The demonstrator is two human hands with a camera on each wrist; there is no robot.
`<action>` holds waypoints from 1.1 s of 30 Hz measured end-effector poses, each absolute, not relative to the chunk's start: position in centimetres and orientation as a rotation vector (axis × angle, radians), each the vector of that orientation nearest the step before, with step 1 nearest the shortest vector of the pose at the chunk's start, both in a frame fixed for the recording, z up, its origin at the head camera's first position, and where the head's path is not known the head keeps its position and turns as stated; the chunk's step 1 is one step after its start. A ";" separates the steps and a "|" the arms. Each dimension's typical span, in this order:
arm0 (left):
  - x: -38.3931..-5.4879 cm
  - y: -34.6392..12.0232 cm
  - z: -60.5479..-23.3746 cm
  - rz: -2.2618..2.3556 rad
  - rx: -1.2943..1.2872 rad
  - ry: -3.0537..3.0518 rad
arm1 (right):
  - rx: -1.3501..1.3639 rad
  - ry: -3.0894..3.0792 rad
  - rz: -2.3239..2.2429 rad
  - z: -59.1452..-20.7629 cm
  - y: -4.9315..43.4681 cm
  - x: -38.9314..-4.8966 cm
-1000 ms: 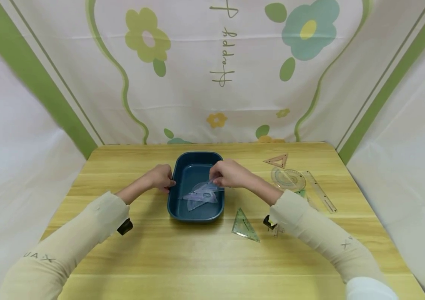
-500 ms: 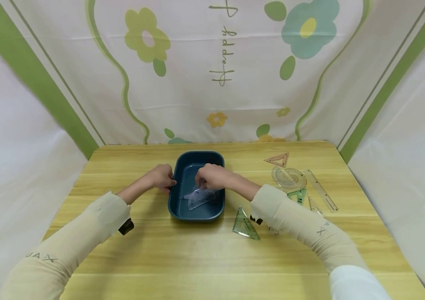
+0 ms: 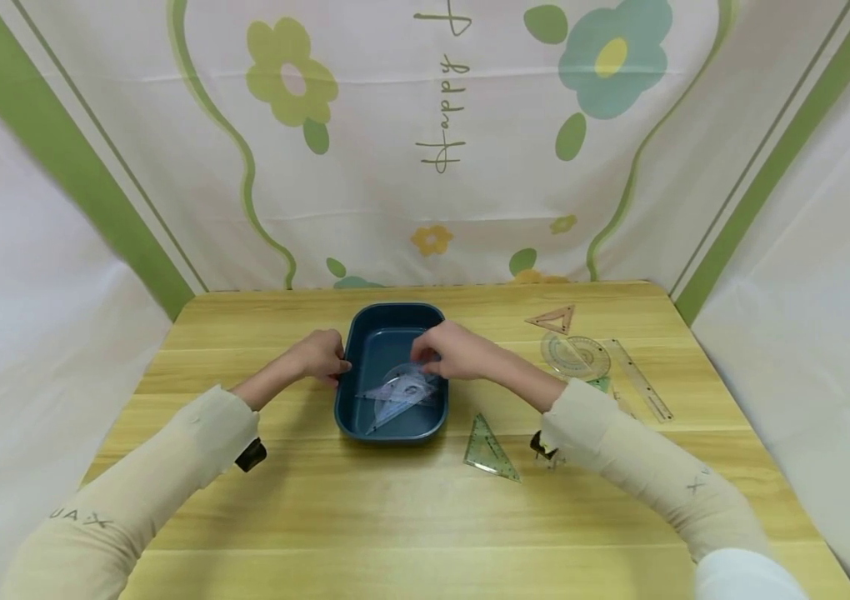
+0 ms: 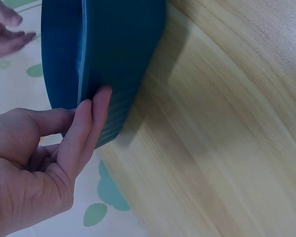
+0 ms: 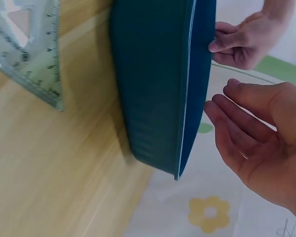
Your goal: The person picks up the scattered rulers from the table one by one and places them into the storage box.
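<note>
Your left hand point(image 3: 323, 357) pinches the rim of the blue tray point(image 3: 393, 439) on the table point(image 3: 320, 517). Your right hand point(image 3: 451, 348), fingers loosely bent and holding nothing, hovers at the opposite side. Clear drawing tools point(image 3: 397, 398) lie overlapped inside. Judged step: releasing a tool there. Next move appears to call for reaching to the green triangle point(image 3: 482, 457) just beside the tray

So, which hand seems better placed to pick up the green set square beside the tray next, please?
Probably the right hand: it looks empty and nearer the green set square, while the left hand grips the blue tray's rim.
</note>
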State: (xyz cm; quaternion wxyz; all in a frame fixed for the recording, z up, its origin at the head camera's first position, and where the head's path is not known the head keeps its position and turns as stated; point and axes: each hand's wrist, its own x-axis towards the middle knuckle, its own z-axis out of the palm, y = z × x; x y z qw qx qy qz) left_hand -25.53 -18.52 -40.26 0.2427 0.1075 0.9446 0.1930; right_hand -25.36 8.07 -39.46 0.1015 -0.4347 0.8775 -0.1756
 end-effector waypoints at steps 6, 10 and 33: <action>-25.6 -18.5 -40.3 0.530 0.303 2.577 | -1.264 2.578 -0.668 -39.9 11.2 -23.8; -25.6 -18.6 -40.3 0.534 0.308 2.577 | -1.247 2.553 -0.742 -40.4 13.3 -22.7; -25.8 -18.6 -40.5 0.541 0.308 2.570 | -1.209 2.486 -0.588 -45.1 17.4 -18.8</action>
